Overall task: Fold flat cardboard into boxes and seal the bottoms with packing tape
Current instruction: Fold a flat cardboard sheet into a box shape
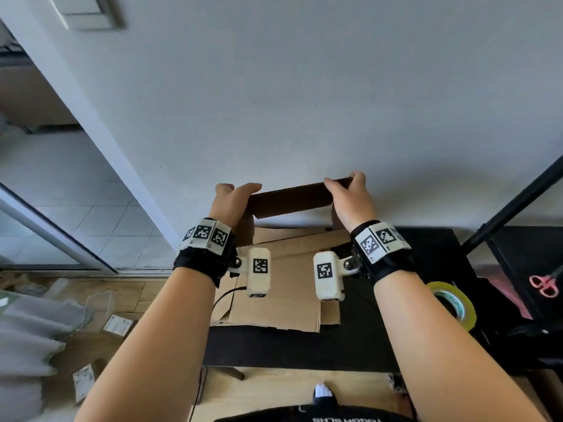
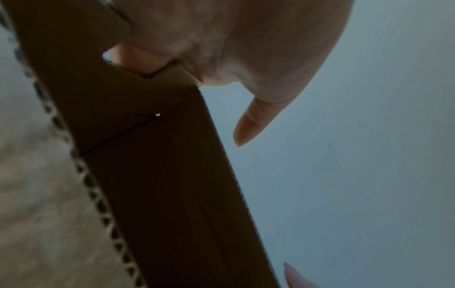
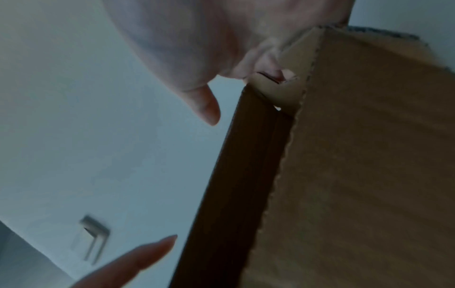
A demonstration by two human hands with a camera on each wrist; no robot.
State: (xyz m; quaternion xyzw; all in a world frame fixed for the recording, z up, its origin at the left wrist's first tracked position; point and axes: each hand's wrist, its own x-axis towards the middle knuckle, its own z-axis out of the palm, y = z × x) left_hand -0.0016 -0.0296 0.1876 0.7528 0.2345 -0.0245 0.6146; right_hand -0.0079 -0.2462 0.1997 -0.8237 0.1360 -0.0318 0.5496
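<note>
Two hands hold one cardboard box (image 1: 291, 200) raised above the black table (image 1: 304, 345), in front of the white wall (image 1: 304, 102). Left hand (image 1: 230, 201) grips the box's left end; right hand (image 1: 350, 197) grips its right end, fingers curled over the top edge. The hands stand apart, one at each end. More flat cardboard (image 1: 283, 303) lies on the table beneath the wrists. A roll of packing tape (image 1: 457, 303) stands near the right forearm. Pink scissors (image 1: 543, 284) lie farther right.
</note>
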